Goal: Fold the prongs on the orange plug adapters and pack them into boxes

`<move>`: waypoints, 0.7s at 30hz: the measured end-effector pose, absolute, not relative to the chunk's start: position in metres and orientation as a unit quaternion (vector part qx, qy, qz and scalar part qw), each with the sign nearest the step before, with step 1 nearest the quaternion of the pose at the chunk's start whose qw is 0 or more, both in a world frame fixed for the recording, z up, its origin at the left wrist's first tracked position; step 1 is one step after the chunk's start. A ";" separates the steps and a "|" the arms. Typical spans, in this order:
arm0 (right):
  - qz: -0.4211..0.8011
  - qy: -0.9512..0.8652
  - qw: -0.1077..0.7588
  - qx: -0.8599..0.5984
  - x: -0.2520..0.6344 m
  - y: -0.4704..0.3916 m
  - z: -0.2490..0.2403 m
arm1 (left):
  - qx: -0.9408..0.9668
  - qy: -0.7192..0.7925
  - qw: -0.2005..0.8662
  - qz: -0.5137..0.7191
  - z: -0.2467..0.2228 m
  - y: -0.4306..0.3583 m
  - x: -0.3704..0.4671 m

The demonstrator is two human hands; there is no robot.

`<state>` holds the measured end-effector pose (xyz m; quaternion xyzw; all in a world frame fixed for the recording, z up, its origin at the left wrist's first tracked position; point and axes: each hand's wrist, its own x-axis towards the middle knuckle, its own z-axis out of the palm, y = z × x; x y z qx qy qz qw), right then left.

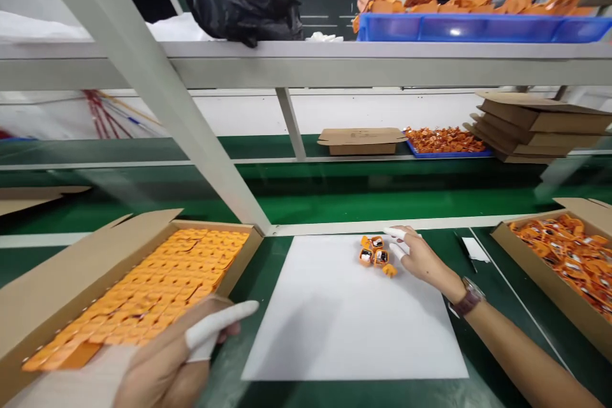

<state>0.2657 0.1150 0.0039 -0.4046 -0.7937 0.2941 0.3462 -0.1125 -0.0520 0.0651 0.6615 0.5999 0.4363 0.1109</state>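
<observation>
Packed rows of orange plastic pieces (191,268) are set in the left carton (243,262), short of its near end; many remain loose in the right carton (540,274). A small cluster of glossy orange cases with dark inserts (366,257) is gathered on the white sheet (354,331), beside the parted fingers of the right hand (423,260); the left hand's (174,347) grip is blurred and cannot be told.

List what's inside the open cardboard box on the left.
The cardboard box holds rows of orange pieces, with a pale surface showing at its near end. The left hand hides part of the near right side, and whatever lies beneath the pieces is covered.
</observation>
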 end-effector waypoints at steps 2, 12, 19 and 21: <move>0.321 -0.804 0.316 -0.389 0.268 0.132 -0.001 | 0.728 0.528 0.165 0.404 0.067 -0.039 -0.089; 0.368 -0.790 0.325 -0.368 0.270 0.152 -0.021 | 0.806 0.357 0.351 0.315 0.051 -0.013 0.006; 0.297 -0.759 0.423 -0.395 0.272 0.109 0.001 | 0.616 0.443 0.553 0.344 0.036 0.004 0.016; 0.286 -0.768 0.430 -0.379 0.259 0.087 0.009 | 0.536 0.437 0.617 0.376 0.033 0.006 0.023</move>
